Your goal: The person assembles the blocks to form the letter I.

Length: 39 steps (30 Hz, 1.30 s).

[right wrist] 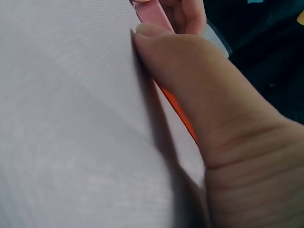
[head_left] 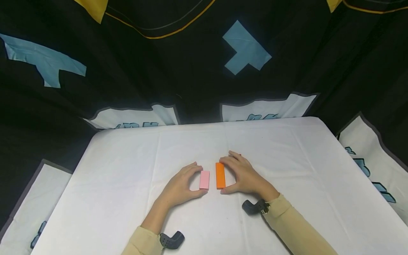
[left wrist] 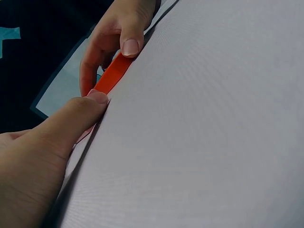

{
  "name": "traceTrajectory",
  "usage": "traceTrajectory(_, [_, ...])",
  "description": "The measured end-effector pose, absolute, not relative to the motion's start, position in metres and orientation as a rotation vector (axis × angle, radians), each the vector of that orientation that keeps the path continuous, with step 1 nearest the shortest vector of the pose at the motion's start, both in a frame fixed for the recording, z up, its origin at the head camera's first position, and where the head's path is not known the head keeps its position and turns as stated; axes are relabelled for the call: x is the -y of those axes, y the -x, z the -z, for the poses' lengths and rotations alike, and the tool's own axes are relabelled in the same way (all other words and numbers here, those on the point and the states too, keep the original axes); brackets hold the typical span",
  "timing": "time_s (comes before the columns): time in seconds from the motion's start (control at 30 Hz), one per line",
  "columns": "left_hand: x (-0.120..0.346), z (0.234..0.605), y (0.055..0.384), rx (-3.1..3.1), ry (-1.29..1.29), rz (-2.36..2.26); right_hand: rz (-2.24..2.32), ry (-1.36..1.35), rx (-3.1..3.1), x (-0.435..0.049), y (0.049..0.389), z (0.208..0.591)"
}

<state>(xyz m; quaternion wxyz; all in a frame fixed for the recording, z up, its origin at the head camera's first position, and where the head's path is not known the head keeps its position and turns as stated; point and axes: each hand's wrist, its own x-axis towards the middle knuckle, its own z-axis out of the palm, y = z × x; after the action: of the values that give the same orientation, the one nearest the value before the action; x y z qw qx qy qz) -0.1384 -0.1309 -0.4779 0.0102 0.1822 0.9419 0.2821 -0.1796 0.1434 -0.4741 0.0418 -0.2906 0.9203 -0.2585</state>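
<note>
In the head view a pink block (head_left: 204, 180) lies on the white table, pinched end to end between the thumb and fingers of my left hand (head_left: 181, 186). Just right of it, across a narrow gap, is a longer orange block (head_left: 220, 176). My right hand (head_left: 245, 173) grips that one the same way, thumb at the near end and fingers at the far end. The left wrist view has the orange block (left wrist: 113, 75) beyond my left thumb, which hides most of the pink one. From the right wrist, the pink block (right wrist: 156, 15) shows past my right thumb.
A white cloth covers the table (head_left: 111, 198). Behind it hangs a black curtain (head_left: 191, 71) with blue and yellow patches. Dark camera mounts (head_left: 172, 240) sit on both wrists, close above the tabletop. A small reddish spot peeks out behind the right fingers.
</note>
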Motion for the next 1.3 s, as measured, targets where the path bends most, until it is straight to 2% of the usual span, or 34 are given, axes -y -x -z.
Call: traceTrajectory(1.3, [0.1315,0.4778,0.1381,-2.938,-0.571,-0.869,0.816,0.946,-2.789,-0.1366,0.1856,0.4704])
